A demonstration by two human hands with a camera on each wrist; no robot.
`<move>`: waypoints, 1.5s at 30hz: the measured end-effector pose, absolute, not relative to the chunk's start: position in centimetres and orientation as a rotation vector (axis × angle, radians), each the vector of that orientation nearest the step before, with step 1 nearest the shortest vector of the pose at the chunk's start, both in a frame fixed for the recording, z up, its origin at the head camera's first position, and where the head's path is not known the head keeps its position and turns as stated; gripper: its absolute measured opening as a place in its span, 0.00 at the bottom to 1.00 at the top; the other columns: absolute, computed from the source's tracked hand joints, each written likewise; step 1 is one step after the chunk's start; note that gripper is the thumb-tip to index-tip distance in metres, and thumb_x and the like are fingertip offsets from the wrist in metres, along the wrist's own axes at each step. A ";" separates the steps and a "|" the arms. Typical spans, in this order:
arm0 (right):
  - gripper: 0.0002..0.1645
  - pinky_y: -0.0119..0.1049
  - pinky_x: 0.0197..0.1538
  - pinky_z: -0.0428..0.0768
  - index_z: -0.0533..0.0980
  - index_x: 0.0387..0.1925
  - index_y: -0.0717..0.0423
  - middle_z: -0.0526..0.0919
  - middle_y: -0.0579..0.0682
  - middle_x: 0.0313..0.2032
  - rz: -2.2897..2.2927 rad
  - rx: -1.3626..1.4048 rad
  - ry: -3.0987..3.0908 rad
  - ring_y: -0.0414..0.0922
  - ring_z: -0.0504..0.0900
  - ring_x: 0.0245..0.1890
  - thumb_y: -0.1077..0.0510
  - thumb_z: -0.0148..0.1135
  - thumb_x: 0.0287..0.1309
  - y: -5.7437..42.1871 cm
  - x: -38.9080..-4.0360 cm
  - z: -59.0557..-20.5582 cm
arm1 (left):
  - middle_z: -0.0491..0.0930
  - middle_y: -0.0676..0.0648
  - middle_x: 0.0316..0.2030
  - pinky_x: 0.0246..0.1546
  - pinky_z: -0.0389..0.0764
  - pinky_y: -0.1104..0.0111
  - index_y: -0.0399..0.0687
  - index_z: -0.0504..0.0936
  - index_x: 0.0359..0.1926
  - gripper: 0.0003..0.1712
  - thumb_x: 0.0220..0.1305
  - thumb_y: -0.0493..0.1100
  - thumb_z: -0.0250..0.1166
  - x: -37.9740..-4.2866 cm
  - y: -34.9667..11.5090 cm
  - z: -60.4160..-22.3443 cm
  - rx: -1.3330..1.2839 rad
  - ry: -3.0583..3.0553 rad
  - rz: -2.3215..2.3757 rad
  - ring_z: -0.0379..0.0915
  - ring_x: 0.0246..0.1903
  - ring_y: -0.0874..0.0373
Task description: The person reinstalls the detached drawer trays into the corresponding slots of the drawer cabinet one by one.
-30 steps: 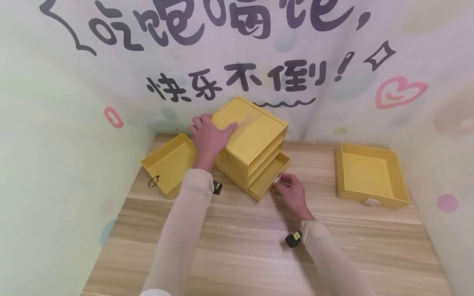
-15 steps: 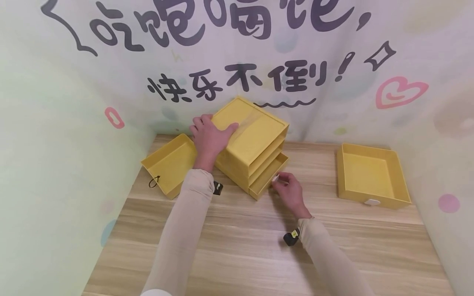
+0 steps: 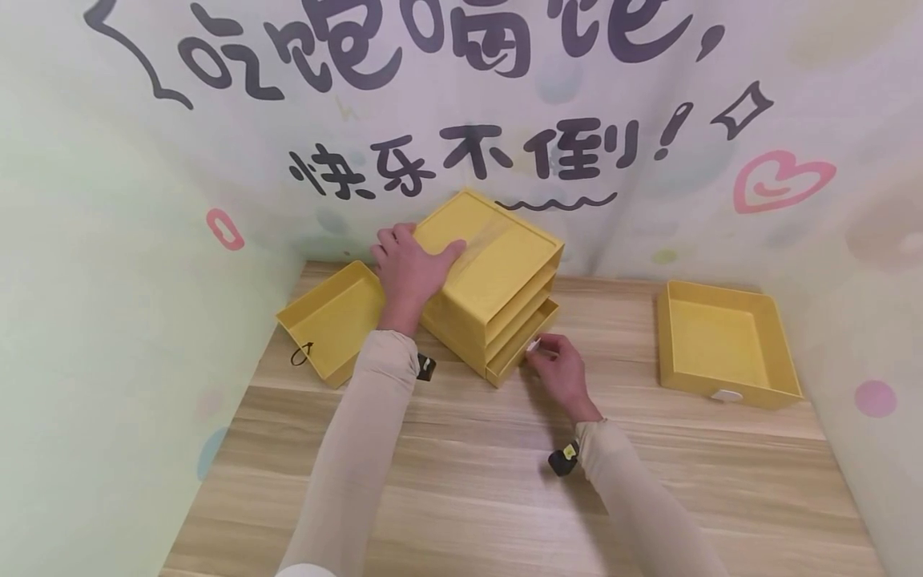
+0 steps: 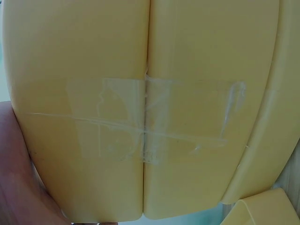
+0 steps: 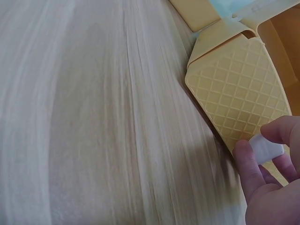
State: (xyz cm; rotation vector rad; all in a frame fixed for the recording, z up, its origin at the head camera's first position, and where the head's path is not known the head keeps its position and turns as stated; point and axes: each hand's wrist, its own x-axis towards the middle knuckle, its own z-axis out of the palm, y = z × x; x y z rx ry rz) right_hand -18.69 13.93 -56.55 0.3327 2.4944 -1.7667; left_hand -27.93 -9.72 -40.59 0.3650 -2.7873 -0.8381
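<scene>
A yellow desktop drawer cabinet (image 3: pixel 505 260) stands angled near the back wall, two upper slots without drawers. Its bottom drawer (image 5: pixel 234 84), with a diamond-patterned front, sticks out partway. My right hand (image 3: pixel 566 375) pinches the white knob (image 5: pixel 266 149) on that front between thumb and fingers. The left hand (image 3: pixel 413 274) grips the cabinet's upper left edge, thumb across the top and fingers bent over the far side. Clear tape (image 4: pixel 154 117) crosses the seam between cabinet sections in the left wrist view.
A loose yellow drawer (image 3: pixel 335 320) lies left of the cabinet, a dark loop (image 3: pixel 300 354) at its edge. Another loose drawer (image 3: pixel 721 344) with a white knob sits at the right. The wooden table (image 3: pixel 469 481) meets printed fabric walls (image 3: pixel 634 232) behind and at both sides.
The bottom drawer has slid further into the cabinet, my right hand moving left and inward with its knob. My left hand keeps its place on the cabinet.
</scene>
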 end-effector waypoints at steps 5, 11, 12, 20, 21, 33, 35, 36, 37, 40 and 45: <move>0.28 0.50 0.61 0.81 0.72 0.62 0.60 0.78 0.63 0.62 -1.756 0.322 2.502 0.58 0.81 0.62 0.57 0.67 0.63 13.8 -18.8 -56.7 | 0.62 0.39 0.61 0.55 0.71 0.49 0.47 0.63 0.67 0.58 0.49 0.83 0.63 -28.0 -9.8 -40.7 0.367 -2.789 -0.836 0.59 0.59 0.41; 0.28 0.51 0.63 0.79 0.72 0.62 0.60 0.78 0.63 0.62 -1.756 0.319 2.502 0.57 0.80 0.63 0.57 0.67 0.63 13.7 -19.0 -56.7 | 0.62 0.39 0.62 0.56 0.71 0.49 0.47 0.62 0.68 0.59 0.49 0.83 0.62 -28.0 -9.8 -40.7 0.364 -2.798 -0.832 0.59 0.60 0.41; 0.28 0.51 0.63 0.79 0.72 0.62 0.59 0.78 0.63 0.62 -1.753 0.321 2.501 0.57 0.80 0.63 0.57 0.67 0.63 13.7 -19.0 -56.7 | 0.62 0.39 0.62 0.56 0.71 0.49 0.47 0.62 0.68 0.59 0.49 0.83 0.62 -28.0 -9.8 -40.7 0.364 -2.797 -0.831 0.59 0.59 0.41; 0.28 0.50 0.61 0.80 0.72 0.62 0.59 0.79 0.63 0.62 -1.726 0.311 2.510 0.57 0.83 0.58 0.56 0.66 0.63 13.5 -19.2 -56.4 | 0.62 0.39 0.61 0.55 0.72 0.49 0.47 0.62 0.67 0.58 0.49 0.83 0.63 -28.0 -9.8 -40.8 0.361 -2.787 -0.843 0.59 0.59 0.41; 0.28 0.50 0.61 0.80 0.72 0.62 0.59 0.79 0.63 0.62 -1.725 0.307 2.511 0.58 0.83 0.58 0.56 0.66 0.63 13.5 -19.2 -56.4 | 0.62 0.39 0.61 0.55 0.71 0.49 0.47 0.62 0.67 0.58 0.49 0.83 0.63 -28.0 -9.8 -40.8 0.361 -2.787 -0.843 0.59 0.59 0.41; 0.26 0.49 0.59 0.81 0.72 0.62 0.59 0.79 0.62 0.61 -1.707 0.294 2.540 0.57 0.82 0.59 0.56 0.65 0.64 13.1 -19.5 -56.4 | 0.62 0.39 0.61 0.55 0.71 0.49 0.47 0.62 0.67 0.58 0.49 0.83 0.63 -28.1 -9.7 -40.8 0.372 -2.789 -0.845 0.59 0.59 0.41; 0.26 0.47 0.57 0.82 0.72 0.62 0.59 0.79 0.62 0.61 -1.697 0.300 2.540 0.56 0.83 0.58 0.56 0.65 0.65 13.0 -19.5 -56.5 | 0.62 0.39 0.61 0.55 0.71 0.49 0.47 0.62 0.67 0.58 0.49 0.83 0.63 -28.0 -9.7 -40.8 0.373 -2.791 -0.845 0.59 0.59 0.41; 0.27 0.47 0.57 0.82 0.72 0.62 0.58 0.79 0.62 0.61 -1.691 0.304 2.542 0.56 0.84 0.57 0.56 0.65 0.64 13.0 -19.5 -56.5 | 0.62 0.39 0.61 0.55 0.71 0.49 0.47 0.62 0.67 0.58 0.49 0.83 0.63 -28.0 -9.7 -40.8 0.372 -2.791 -0.846 0.59 0.59 0.41; 0.27 0.46 0.57 0.82 0.72 0.62 0.58 0.79 0.61 0.61 -1.683 0.305 2.543 0.56 0.84 0.56 0.55 0.65 0.64 13.0 -19.6 -56.5 | 0.62 0.39 0.61 0.55 0.71 0.49 0.47 0.62 0.67 0.58 0.49 0.82 0.63 -28.0 -9.7 -40.8 0.371 -2.793 -0.848 0.59 0.59 0.41; 0.27 0.46 0.57 0.82 0.71 0.62 0.58 0.79 0.62 0.61 -1.678 0.298 2.545 0.56 0.84 0.56 0.55 0.65 0.65 13.0 -19.6 -56.6 | 0.62 0.39 0.61 0.55 0.71 0.49 0.47 0.62 0.67 0.58 0.49 0.82 0.63 -28.0 -9.7 -40.8 0.367 -2.792 -0.854 0.59 0.59 0.41; 0.28 0.48 0.58 0.82 0.71 0.63 0.59 0.79 0.63 0.61 -1.690 0.282 2.545 0.57 0.84 0.57 0.55 0.65 0.64 13.0 -19.6 -56.5 | 0.62 0.39 0.61 0.55 0.71 0.49 0.48 0.63 0.67 0.58 0.49 0.82 0.63 -28.1 -9.8 -40.8 0.362 -2.785 -0.855 0.59 0.59 0.41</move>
